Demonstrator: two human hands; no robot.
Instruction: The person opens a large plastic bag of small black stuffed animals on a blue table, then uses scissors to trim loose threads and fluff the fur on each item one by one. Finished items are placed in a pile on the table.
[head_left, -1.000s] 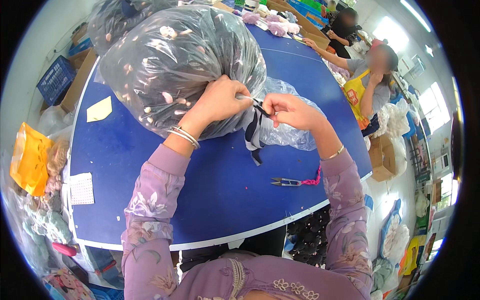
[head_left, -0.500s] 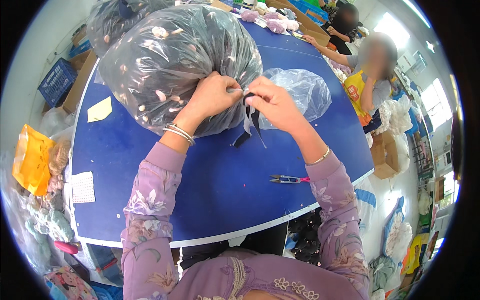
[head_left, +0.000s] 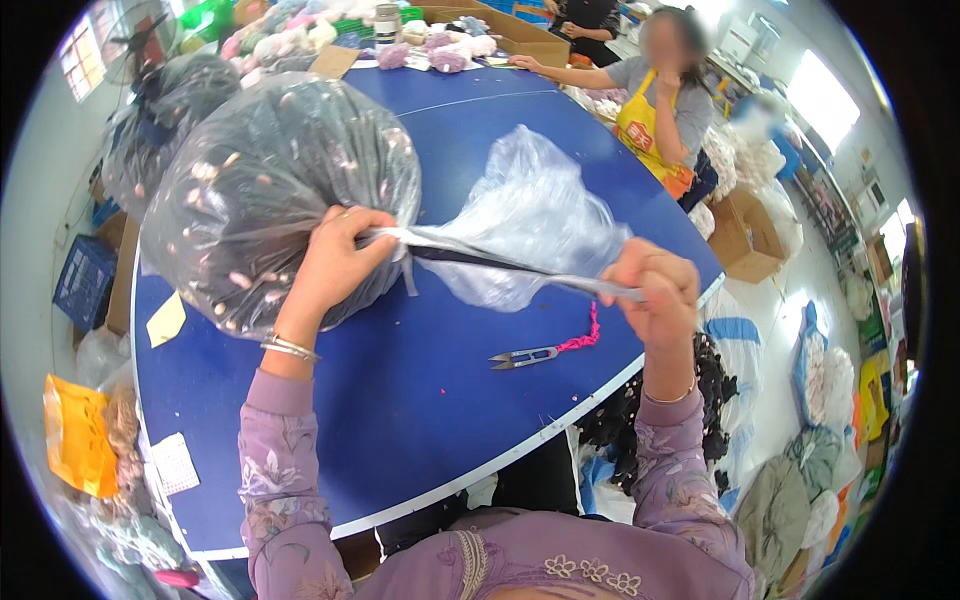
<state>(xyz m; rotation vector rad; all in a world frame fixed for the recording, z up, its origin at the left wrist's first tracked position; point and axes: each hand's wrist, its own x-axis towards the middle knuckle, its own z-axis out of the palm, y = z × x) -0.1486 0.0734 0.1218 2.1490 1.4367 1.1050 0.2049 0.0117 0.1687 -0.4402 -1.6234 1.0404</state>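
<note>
A large, stuffed clear plastic bag (head_left: 270, 160) with dark contents and small pinkish pieces rests on the table's left side. My left hand (head_left: 340, 258) is closed at its gathered neck, pinching the pale and black fabric strips (head_left: 500, 262) there. Those strips run taut to the right, their far end gripped in my right hand (head_left: 655, 292). Loose clear plastic (head_left: 535, 205) spreads behind the strips; whether it belongs to the same bag, I cannot tell. Thread snips (head_left: 525, 358) with a pink cord lie nearer to me.
The blue table (head_left: 400, 420) has a white edge. A second filled bag (head_left: 165, 130) stands at far left, with plush pieces (head_left: 450, 55) and an open carton along the back. Across the right edge sits a person in a yellow apron (head_left: 650, 130). Black pieces hang below the right edge.
My right hand has moved away to the right, stretching the strips out from the bag's neck. My left hand stays at the neck. The view has shifted, and the snips' pink cord now shows.
</note>
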